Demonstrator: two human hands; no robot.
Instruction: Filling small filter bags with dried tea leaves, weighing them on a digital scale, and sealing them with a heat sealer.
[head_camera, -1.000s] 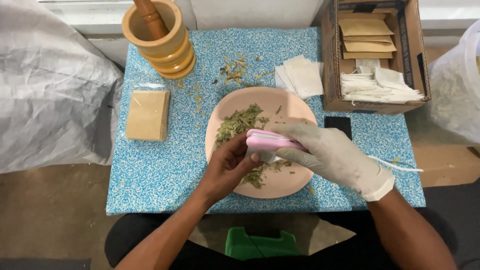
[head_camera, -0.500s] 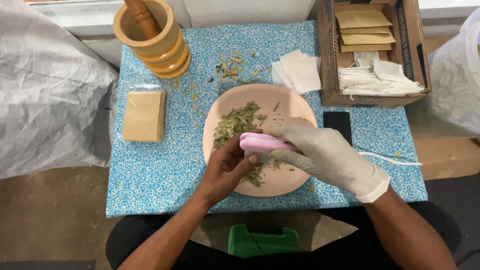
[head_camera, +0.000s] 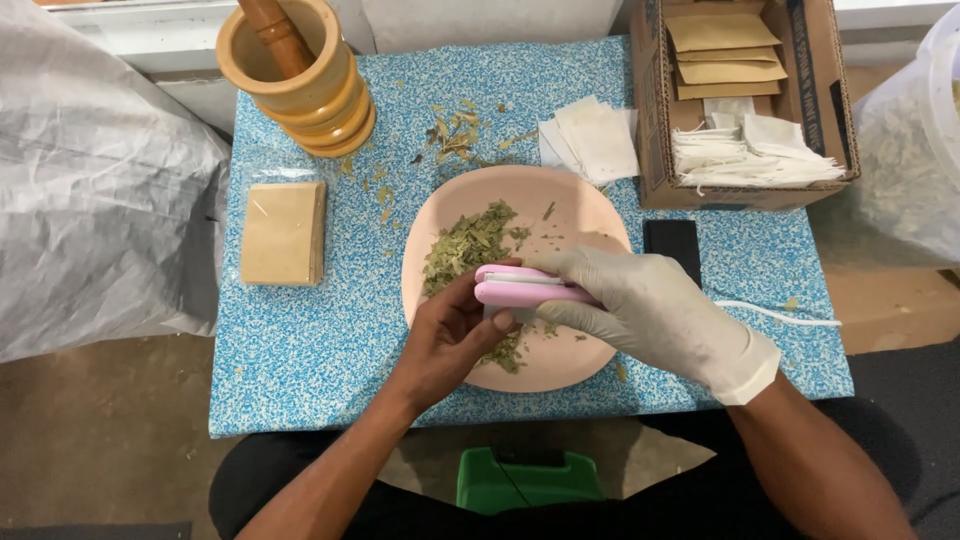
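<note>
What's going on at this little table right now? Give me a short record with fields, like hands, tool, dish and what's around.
left hand: bare left hand, fingertips at the near end of the pink handheld device
right hand: gloved right hand, clasped over the device from the right
dish: pink plate with crushed dried leaves, under both hands
surface: blue speckled table
back left: wooden mortar with pestle
left: stack of tan packets
back: small white bags
right: cardboard box of packets, black phone

Pink handheld sealer (head_camera: 530, 288) at centre, white glove on right hand (head_camera: 655, 312), pale pink plate (head_camera: 590, 215), green dried leaves (head_camera: 465, 243), blue-and-white speckled tabletop (head_camera: 300, 350), tan wooden mortar (head_camera: 300, 80) upper left, brown cardboard box (head_camera: 745, 95) upper right
</note>
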